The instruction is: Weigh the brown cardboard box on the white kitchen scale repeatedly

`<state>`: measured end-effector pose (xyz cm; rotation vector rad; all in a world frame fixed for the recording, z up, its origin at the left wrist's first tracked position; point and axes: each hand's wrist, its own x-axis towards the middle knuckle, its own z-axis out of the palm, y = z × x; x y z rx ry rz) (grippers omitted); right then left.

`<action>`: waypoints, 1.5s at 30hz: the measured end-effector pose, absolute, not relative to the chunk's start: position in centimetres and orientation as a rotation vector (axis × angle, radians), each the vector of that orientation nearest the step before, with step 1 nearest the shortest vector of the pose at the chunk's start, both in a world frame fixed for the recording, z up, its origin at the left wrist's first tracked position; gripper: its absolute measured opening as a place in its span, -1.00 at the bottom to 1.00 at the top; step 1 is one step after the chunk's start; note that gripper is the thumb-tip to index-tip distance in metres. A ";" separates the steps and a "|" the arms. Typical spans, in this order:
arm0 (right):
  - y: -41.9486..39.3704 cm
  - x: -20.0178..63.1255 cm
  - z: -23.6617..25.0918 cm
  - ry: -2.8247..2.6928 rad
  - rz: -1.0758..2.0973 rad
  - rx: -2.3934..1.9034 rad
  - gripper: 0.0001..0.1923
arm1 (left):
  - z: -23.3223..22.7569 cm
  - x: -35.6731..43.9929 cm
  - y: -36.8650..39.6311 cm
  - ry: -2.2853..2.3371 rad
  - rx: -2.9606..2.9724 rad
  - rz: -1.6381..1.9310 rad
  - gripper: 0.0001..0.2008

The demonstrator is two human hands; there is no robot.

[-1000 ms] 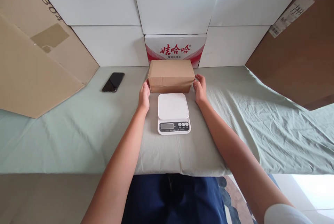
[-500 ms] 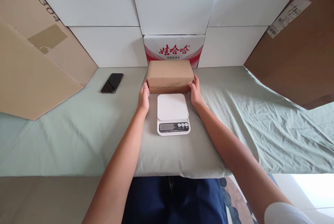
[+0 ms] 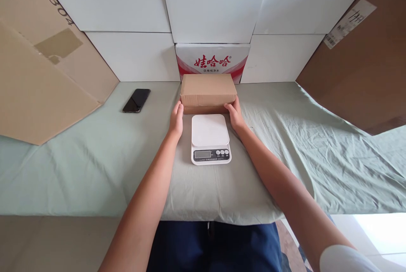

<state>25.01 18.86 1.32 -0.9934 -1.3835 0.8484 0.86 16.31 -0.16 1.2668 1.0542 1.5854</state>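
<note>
A brown cardboard box point(image 3: 208, 90) sits behind the scale, between my two hands. My left hand point(image 3: 176, 119) presses against its left side, thumb along the near edge. On the opposite side my right hand point(image 3: 234, 114) grips the right end, the thumb on the front face and the other fingers mostly hidden behind. Just in front of the box lies a white kitchen scale point(image 3: 210, 131) with nothing on its platform. Its dark panel shows a blank display and several round buttons.
A black phone point(image 3: 136, 100) lies on the green cloth point(image 3: 95, 157) to the left. Behind stands a white and red carton point(image 3: 212, 58) against white panels point(image 3: 127, 1). Large cardboard sheets flank the table at left point(image 3: 47, 73) and right point(image 3: 364, 60).
My right thumb has shifted left along the box's front face, and my left hand sits slightly lower. The box and scale look nearly unmoved.
</note>
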 end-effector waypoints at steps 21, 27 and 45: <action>8.5 27.0 3.8 -1.536 0.828 -0.832 -0.18 | 2.1 1.9 4.1 0.982 1.556 1.587 -0.17; 5.0 26.6 2.3 -1.529 0.837 -0.843 -0.21 | 0.1 0.7 -0.1 1.016 1.524 1.618 -0.17; 5.0 26.3 2.5 -1.463 0.844 -0.849 -0.25 | -0.4 0.7 0.0 1.079 1.504 1.575 -0.21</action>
